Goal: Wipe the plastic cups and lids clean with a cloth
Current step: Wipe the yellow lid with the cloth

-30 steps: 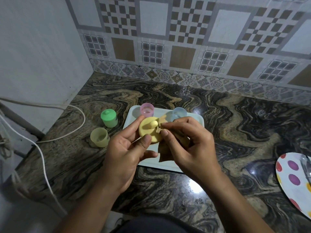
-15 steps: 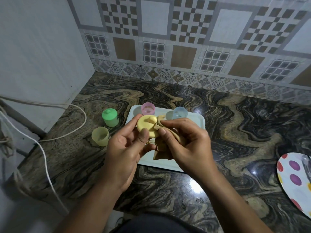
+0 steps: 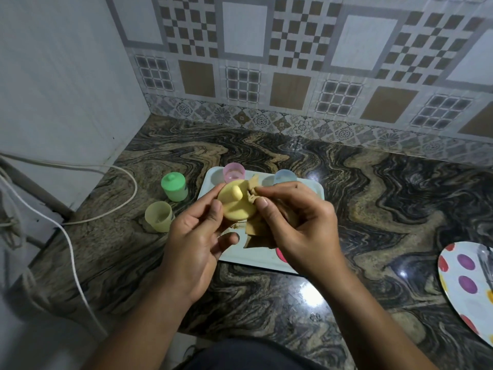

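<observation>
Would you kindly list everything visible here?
counter: one, dark marbled, throughout
tray: one, white, mid-counter
pink cup: one, pink, tray's far edge
blue cup: one, pale blue, tray's far edge
green cup: one, green, lidded, left of tray
yellow cup: one, yellow, left of tray
yellow lid: one, yellow, above tray
cloth: one, tan, against lid
plate: one, spotted white, right edge
cables: at least two, white, left
left hand: grips lid
right hand: pinches cloth
</observation>
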Motion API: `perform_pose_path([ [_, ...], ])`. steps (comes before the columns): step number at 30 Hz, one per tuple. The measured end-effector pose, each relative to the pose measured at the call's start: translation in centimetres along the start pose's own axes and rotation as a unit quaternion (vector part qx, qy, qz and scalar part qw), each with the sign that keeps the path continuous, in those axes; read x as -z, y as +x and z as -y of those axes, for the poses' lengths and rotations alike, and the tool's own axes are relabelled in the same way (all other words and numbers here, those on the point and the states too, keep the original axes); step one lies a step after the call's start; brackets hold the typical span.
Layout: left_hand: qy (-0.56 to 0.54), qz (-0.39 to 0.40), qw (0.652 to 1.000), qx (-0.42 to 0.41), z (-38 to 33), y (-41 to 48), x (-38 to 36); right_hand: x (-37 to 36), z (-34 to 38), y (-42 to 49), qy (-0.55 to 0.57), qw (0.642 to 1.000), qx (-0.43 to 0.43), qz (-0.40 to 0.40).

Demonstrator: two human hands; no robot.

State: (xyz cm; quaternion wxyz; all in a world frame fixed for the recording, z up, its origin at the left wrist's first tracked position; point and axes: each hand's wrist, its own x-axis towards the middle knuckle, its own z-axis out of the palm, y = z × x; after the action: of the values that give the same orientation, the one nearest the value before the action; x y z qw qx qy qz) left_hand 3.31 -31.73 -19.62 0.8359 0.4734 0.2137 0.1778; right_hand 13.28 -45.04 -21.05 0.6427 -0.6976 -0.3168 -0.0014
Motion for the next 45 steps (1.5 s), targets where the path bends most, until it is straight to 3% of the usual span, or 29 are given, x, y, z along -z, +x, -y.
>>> perform_pose_path([
  [5,0.067,0.028,0.996,-0.058,0.1,-0.4,-0.3,0.1,-0.1,-0.1,-0.035,0.999,0.016,-0.003],
  [14,0.073,0.049,0.995,-0.038,0.2,-0.5,0.4,0.6,0.5,1.6,-0.160,0.981,0.109,-0.016],
  [20,0.021,-0.010,1.000,-0.019,-0.1,0.1,0.5,0.9,0.8,1.2,-0.019,1.000,-0.009,0.010],
  [30,0.061,0.012,0.997,-0.047,0.1,-0.6,0.2,0.6,0.7,0.6,-0.119,0.990,0.072,-0.012],
  [32,0.057,0.015,0.998,-0.038,0.0,-0.7,0.2,0.7,0.0,1.4,-0.102,0.994,0.035,-0.016],
  [36,0.027,-0.015,0.999,-0.031,-0.1,-0.4,0.3,1.0,0.5,1.6,0.061,0.993,-0.097,-0.007],
  [41,0.011,-0.028,0.999,-0.028,-0.1,-0.1,0.4,0.4,0.6,0.6,0.051,0.999,-0.017,-0.006],
  [45,0.034,-0.019,0.998,-0.041,0.2,-0.2,0.1,-0.1,-0.6,0.2,-0.007,0.999,-0.029,0.015],
])
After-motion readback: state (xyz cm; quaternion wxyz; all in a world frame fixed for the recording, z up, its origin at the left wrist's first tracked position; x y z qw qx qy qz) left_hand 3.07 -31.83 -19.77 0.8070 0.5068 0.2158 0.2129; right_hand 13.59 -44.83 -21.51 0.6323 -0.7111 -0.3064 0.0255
